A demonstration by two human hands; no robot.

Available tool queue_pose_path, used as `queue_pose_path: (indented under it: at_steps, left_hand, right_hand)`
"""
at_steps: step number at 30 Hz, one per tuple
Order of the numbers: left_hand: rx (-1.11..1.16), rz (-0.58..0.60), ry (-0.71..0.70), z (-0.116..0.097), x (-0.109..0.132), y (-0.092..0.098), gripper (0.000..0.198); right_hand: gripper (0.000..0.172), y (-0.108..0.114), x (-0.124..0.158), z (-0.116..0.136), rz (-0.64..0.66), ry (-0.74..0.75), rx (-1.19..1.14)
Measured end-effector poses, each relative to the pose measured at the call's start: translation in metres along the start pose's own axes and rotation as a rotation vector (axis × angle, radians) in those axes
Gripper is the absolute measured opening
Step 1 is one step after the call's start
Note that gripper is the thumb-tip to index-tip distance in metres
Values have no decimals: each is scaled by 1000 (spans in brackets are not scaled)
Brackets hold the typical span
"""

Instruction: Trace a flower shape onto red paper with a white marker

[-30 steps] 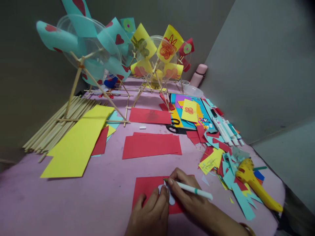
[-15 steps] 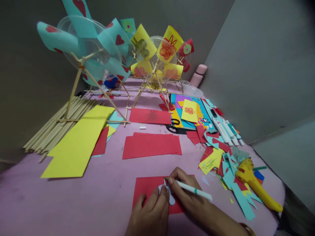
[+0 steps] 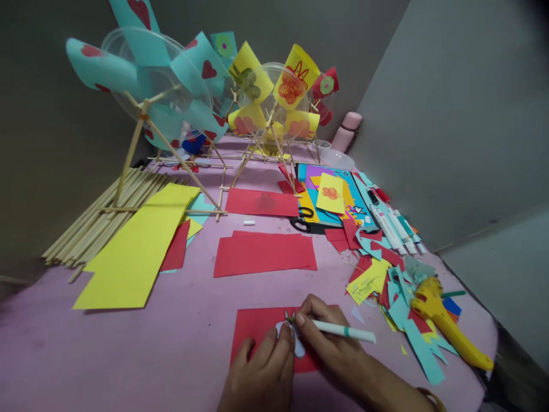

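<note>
A red paper sheet (image 3: 253, 329) lies on the pink table (image 3: 180, 343) near the front edge. On it rests a small pale cut-out shape (image 3: 299, 346). My left hand (image 3: 261, 372) lies flat with its fingertips pressing that shape down. My right hand (image 3: 330, 343) is closed on a white marker with a green band (image 3: 343, 330), its green tip touching the paper at the shape's upper edge.
More red sheets (image 3: 263, 253) lie in the middle, a long yellow sheet (image 3: 137, 246) and wooden sticks (image 3: 86, 226) at the left. Paper pinwheels on stick frames (image 3: 180, 86) stand at the back. Scraps (image 3: 386, 280), markers (image 3: 392, 226), scissors (image 3: 302, 220) and a yellow glue gun (image 3: 446, 323) crowd the right.
The marker's tip has shifted slightly along the shape's edge and its tail has swung a little lower and to the right. My left hand has stayed in place.
</note>
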State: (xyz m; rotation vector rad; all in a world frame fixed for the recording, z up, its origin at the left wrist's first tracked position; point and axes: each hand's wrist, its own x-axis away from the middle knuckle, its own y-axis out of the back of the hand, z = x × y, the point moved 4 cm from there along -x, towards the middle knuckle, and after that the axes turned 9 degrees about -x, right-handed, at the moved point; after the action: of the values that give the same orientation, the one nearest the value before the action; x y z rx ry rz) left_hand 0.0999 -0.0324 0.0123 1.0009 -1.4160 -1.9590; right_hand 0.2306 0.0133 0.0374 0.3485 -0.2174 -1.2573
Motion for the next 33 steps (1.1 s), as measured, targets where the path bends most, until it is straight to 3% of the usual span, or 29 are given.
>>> queue_pose_path:
  at_steps: [18, 23, 33]
  left_hand:
    - [-13, -12, -40, 1, 1, 2, 39]
    - [4, 11, -16, 0, 2, -1, 38]
    - [6, 21, -23, -1, 3, -2, 40]
  right_hand:
    - [24, -1, -3, -1, 25, -57, -100]
    - [26, 2, -3, -2, -48, -95, -129]
    - [26, -4, -2, -2, 24, -62, -91]
